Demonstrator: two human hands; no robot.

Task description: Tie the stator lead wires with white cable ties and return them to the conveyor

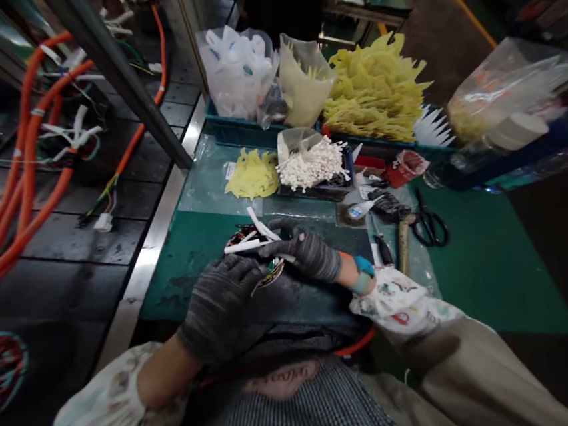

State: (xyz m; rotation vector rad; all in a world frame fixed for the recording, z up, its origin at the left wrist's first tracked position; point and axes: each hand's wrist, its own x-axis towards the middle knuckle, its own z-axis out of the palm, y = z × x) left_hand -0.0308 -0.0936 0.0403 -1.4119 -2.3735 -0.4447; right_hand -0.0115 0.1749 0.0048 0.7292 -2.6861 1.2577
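Note:
A wire-wound motor stator (pixel 271 278) lies on the bench in front of me, mostly covered by my hands. White insulating sleeves (pixel 245 246) stick out of its top toward the left and upward. In its grey glove, my left hand (pixel 225 299) grips the stator's left side, the fingers bent along the rim. My right hand (pixel 310 252), gloved alike, comes in from the right with its fingers closed around a white sleeve at the stator's top. The fingertips are partly hidden, and the wires between them are too small to make out.
Behind the stator are yellow insulation pieces (pixel 251 174), a box of white cotton-tipped sticks (pixel 312 165) and a yellow pile (pixel 377 90). Scissors (pixel 429 220), a hammer handle (pixel 404 247) and a screwdriver (pixel 382 249) lie right. Orange cables (pixel 28 164) and a metal post (pixel 120 75) stand left.

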